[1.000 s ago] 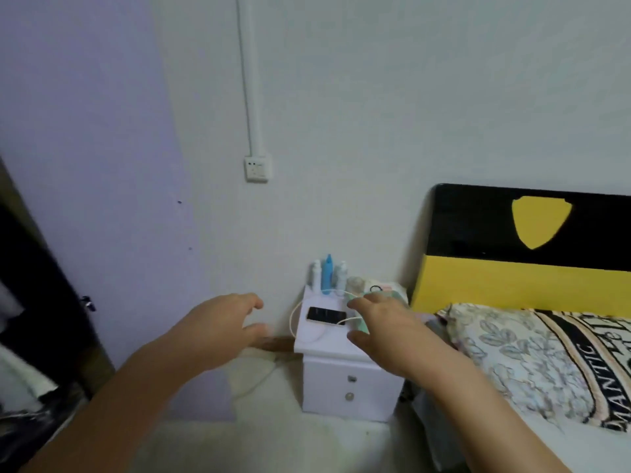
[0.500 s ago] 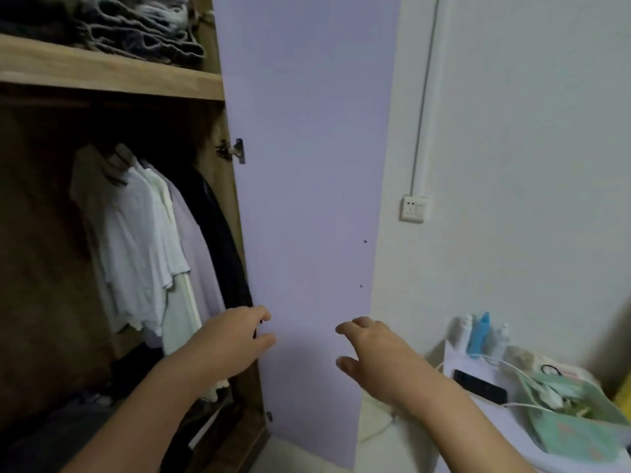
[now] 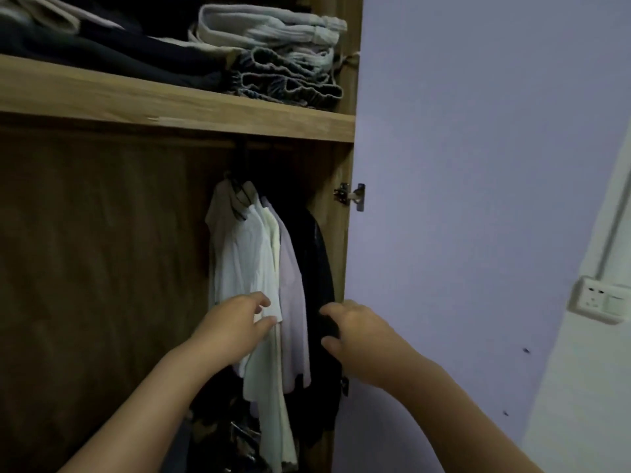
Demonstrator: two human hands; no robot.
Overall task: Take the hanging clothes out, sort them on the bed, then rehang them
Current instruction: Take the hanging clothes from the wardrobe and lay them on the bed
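Now facing the open wardrobe, no longer the nightstand. Left of the dark garment [image 3: 316, 268], left hand [image 3: 235, 327] against the white shirts [image 3: 246, 264], fingers loosely apart, gripping nothing. Right hand [image 3: 355, 331] curled onto that garment's edge. All clothes on the rail; removal only starting.

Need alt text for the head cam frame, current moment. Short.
Two bare hands reach into an open wooden wardrobe: the left hand touches a hanging white shirt, the right hand has its grip on a hanging black garment. A pale lilac shirt hangs between them; folded clothes sit on the shelf above.
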